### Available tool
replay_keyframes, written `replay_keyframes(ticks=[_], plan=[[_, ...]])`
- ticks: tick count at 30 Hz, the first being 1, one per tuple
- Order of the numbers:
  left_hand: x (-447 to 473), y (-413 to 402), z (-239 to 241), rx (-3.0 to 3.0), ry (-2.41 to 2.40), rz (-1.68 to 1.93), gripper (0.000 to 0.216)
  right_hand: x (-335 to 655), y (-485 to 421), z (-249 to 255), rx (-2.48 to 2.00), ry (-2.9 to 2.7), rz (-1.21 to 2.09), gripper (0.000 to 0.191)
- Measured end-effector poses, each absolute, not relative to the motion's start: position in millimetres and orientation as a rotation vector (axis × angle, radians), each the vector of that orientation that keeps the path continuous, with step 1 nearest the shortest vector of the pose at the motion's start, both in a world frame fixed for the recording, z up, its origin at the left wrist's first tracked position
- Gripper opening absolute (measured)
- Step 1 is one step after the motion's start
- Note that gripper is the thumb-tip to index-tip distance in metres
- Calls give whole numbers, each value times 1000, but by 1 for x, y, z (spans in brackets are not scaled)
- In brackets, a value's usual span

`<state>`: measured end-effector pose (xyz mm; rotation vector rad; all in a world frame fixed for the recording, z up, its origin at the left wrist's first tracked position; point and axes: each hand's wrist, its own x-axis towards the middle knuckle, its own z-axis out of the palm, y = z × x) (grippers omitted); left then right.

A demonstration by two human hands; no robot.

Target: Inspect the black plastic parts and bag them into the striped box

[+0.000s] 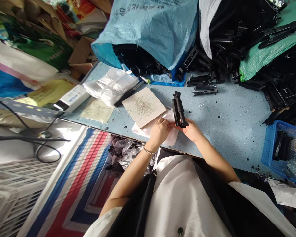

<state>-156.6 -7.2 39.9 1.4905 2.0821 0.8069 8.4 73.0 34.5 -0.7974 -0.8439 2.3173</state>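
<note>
My right hand (192, 130) grips the lower end of a long black plastic part (178, 109) and holds it upright over the blue speckled table (227, 121). My left hand (160, 131) is closed in a pinch right beside that lower end, fingertips touching it; what they pinch is too small to see. Under both hands lies a clear plastic bag (171, 137). Just left of the part sits a beige board (143, 106) with a pile of tiny metal pieces (142, 106) on it.
A light blue sack (158, 29) full of black parts lies at the back. More black parts (236, 42) are heaped at the back right on white and green bags. A blue basket (286, 151) stands at the right edge. Clear bags (111, 86) lie at the left.
</note>
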Motion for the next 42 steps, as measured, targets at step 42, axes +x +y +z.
replay_keyframes(ticks=[42], plan=[[-168,-118,145,1666,1345,667,41,85,20,80,-947,-1708,2322,35]])
